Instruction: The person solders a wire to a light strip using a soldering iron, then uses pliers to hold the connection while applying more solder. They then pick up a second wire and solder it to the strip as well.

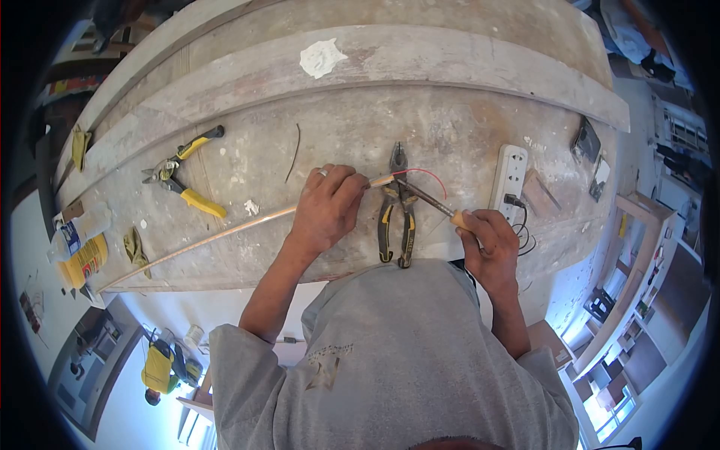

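Note:
My left hand [327, 204] is closed round a long thin strip [255, 222], which runs from the bench's lower left up to the pliers. In my right hand [487, 244] is a soldering iron [433, 199] with a light wooden handle, its metal shaft pointing up and left to the strip's end. A thin red wire [431, 174] curves from that end to the right. Black-and-yellow pliers [397, 217] lie under the strip's end, jaws away from me. Whether the iron's tip touches the strip cannot be made out.
Yellow-handled cutters [184, 172] lie at left on the workbench [337, 120]. A power strip [510, 176] with a black plug is at right. Bottles [79, 240] stand at the far left edge. Long boards [420, 60] cross the back. A person [159, 367] is at lower left.

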